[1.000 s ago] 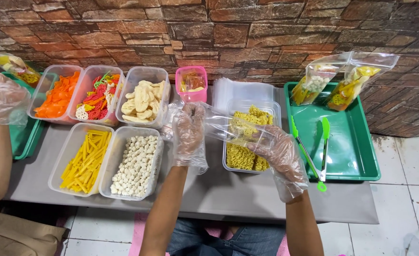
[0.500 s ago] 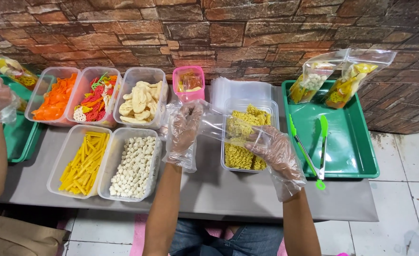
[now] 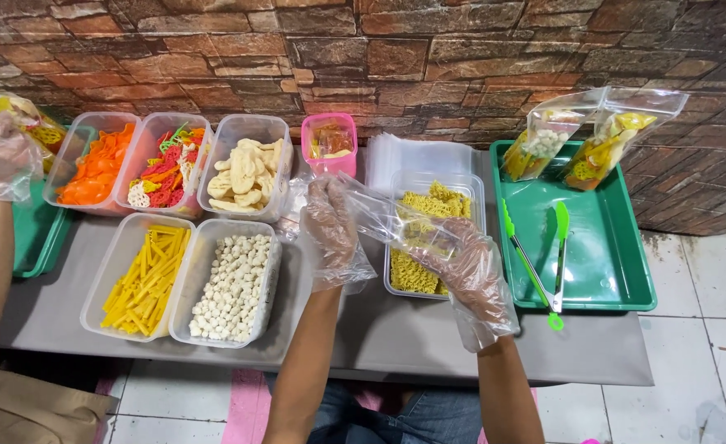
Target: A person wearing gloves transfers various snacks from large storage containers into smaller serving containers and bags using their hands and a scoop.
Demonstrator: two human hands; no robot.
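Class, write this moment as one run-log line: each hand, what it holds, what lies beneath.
left hand: gripping clear plastic bag | right hand: gripping same bag | beneath: clear tub of yellow noodle blocks

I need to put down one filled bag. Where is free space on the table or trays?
The green tray floor is bare right of the green tongs, below the two filled bags. The grey table strip nearest the person is free. The left side is crowded with containers.

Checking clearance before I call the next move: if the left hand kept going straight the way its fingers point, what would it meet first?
Likely the pink container at the wall. The left hand, pinching the clear bag, points up-table towards it; depth is unclear, so it might pass above.
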